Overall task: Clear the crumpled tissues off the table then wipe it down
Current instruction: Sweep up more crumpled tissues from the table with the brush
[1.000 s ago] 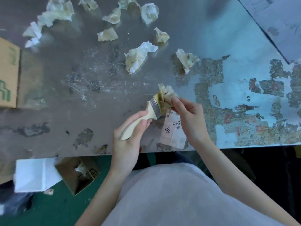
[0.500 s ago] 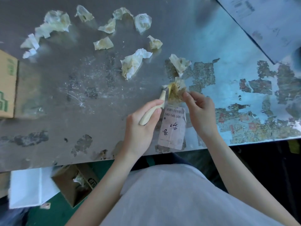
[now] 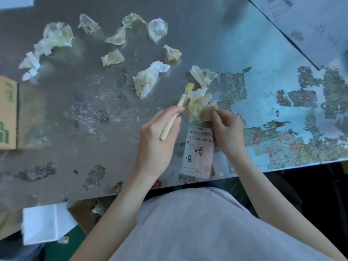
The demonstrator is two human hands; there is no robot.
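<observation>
Metal table (image 3: 79, 129) scratched, paper residue lower right. Left hand (image 3: 156, 140) grips brush (image 3: 178, 108); right hand (image 3: 228, 132) pinches crumpled tissue (image 3: 200, 104)

Dim, bluish light; glare at right (edges blurred).

Lying scattered from ten to one o'clock, crumpled tissues (image 3: 146, 81) crowding the far table (image 3: 79, 157), cardboard box (image 3: 7, 113) blocking nine o'clock, leaving bare metal at seven.
</observation>
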